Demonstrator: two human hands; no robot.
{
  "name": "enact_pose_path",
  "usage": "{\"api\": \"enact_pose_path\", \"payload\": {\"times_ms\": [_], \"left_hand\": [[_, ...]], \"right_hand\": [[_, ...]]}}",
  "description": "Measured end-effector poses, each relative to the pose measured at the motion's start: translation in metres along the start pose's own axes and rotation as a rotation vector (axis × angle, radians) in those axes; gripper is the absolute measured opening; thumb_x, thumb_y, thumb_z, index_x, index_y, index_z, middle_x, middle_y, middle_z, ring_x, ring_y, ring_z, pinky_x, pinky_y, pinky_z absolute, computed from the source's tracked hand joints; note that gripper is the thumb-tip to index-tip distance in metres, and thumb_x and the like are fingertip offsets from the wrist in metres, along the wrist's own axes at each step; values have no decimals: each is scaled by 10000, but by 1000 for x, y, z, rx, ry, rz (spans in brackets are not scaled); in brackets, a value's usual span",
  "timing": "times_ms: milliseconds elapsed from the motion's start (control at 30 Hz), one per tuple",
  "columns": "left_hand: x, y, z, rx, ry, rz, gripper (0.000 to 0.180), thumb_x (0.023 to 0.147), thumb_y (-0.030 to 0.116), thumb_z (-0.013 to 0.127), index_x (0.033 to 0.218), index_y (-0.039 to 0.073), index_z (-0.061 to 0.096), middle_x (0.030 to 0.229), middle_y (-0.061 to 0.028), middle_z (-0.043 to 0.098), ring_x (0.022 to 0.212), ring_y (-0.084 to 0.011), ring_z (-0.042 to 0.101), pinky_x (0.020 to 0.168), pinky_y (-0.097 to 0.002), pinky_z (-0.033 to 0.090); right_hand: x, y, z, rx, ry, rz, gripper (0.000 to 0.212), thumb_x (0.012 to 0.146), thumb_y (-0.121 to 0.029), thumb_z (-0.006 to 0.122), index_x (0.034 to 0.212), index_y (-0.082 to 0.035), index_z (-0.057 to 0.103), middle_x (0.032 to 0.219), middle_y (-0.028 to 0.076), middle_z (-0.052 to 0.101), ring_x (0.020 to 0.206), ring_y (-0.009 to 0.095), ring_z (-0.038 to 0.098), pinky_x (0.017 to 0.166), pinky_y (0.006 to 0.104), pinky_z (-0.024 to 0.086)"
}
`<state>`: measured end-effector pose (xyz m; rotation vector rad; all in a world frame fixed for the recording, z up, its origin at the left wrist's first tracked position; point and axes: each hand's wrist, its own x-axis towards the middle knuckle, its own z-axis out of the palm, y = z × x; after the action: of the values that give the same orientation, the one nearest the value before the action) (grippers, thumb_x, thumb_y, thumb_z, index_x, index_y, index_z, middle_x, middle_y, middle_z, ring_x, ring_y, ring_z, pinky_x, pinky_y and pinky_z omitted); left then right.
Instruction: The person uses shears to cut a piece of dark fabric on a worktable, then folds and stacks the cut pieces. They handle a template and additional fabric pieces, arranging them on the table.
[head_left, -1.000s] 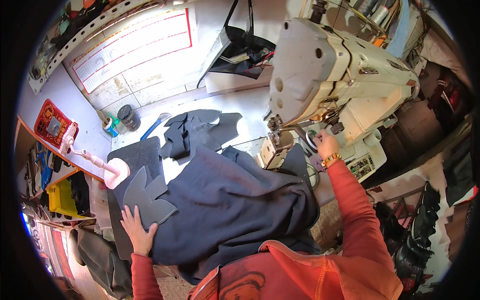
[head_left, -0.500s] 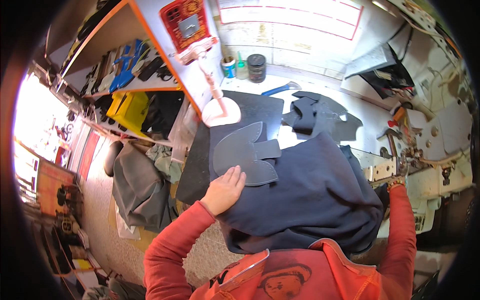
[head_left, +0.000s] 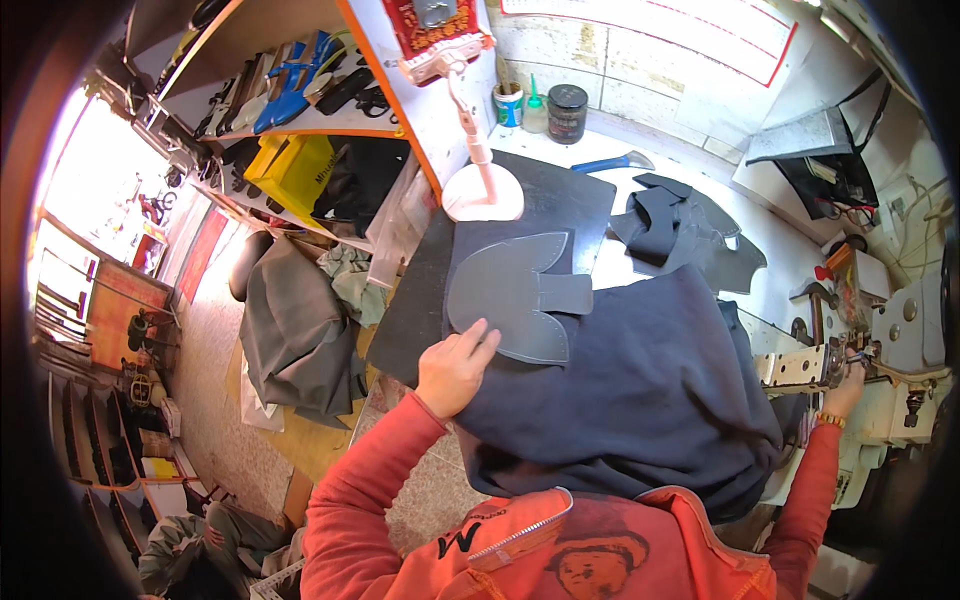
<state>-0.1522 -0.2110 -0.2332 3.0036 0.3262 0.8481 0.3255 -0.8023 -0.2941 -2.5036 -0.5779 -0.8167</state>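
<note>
My left hand rests with its fingers stretched onto the lower edge of a grey, tulip-shaped pattern piece. Dotted lines run along that piece's curved edges. It lies flat on dark navy cloth, which spreads over a black board and drapes down toward my lap. Far to the right, my right hand is raised beside the end of a sewing machine's metal arm. Its fingers are small and partly hidden there, so whether they grip a part of the machine does not show.
A pink phone stand stands behind the board. Small bottles and a dark jar line the wall, near a blue-handled tool. Cut dark pieces lie at the back right. Grey cloth hangs at the left below shelves.
My right hand has moved up and forward from beside the cloth to the end of the machine's arm. My left hand stays on the grey piece. The whole view has shifted slightly.
</note>
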Motion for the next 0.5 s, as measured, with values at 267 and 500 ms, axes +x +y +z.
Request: {"api": "enact_pose_path", "payload": {"times_ms": [267,500], "left_hand": [[-4,-5,3,38,2,-12,286,735,76,685,1019,102,701,1064,-80,676,749,-199,648,637,-304,523],[-1,-8,8,45,-22,7,254,725,78,704,978,105,711,1040,-62,674,730,-187,614,622,-294,511]], "right_hand": [[-80,-140,-112,335,382,469,315,985,-121,539,1266,22,559,1204,104,607,1047,177,591,883,294,482],[-100,-330,-114,650,-99,-206,207,1017,-133,430,1112,11,544,909,153,604,725,204,529,664,307,465]]}}
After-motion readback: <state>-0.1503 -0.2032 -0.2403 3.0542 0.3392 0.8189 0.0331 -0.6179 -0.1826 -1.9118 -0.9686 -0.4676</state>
